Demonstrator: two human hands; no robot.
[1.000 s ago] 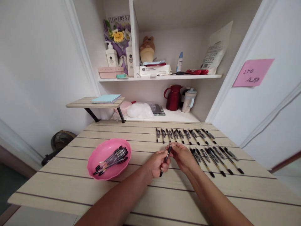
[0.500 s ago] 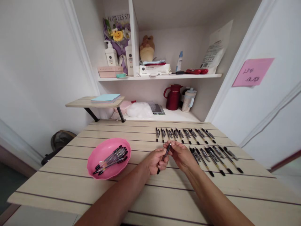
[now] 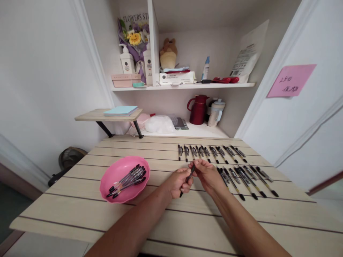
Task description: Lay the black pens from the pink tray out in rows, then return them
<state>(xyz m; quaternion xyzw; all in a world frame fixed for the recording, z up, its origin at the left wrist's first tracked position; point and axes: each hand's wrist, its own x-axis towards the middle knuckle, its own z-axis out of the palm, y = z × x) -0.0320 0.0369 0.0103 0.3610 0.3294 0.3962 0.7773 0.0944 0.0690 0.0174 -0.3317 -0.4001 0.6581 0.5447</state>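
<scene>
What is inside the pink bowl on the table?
The pink bowl holds a loose bunch of pens with black ends, lying on their sides and overlapping. They cover part of the bowl's bottom, so whatever lies directly beneath them cannot be seen.

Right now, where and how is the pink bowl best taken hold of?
Probably pinch the pink bowl by its left rim, coming from the left: its thin, raised edge offers a grip, while the left forearm passes near its right.

The table [image 3: 193,225] carries a stand [image 3: 98,114] at far-left corner, a bowl [image 3: 107,178] toward left edge, pens [image 3: 243,178] toward right edge.
</scene>
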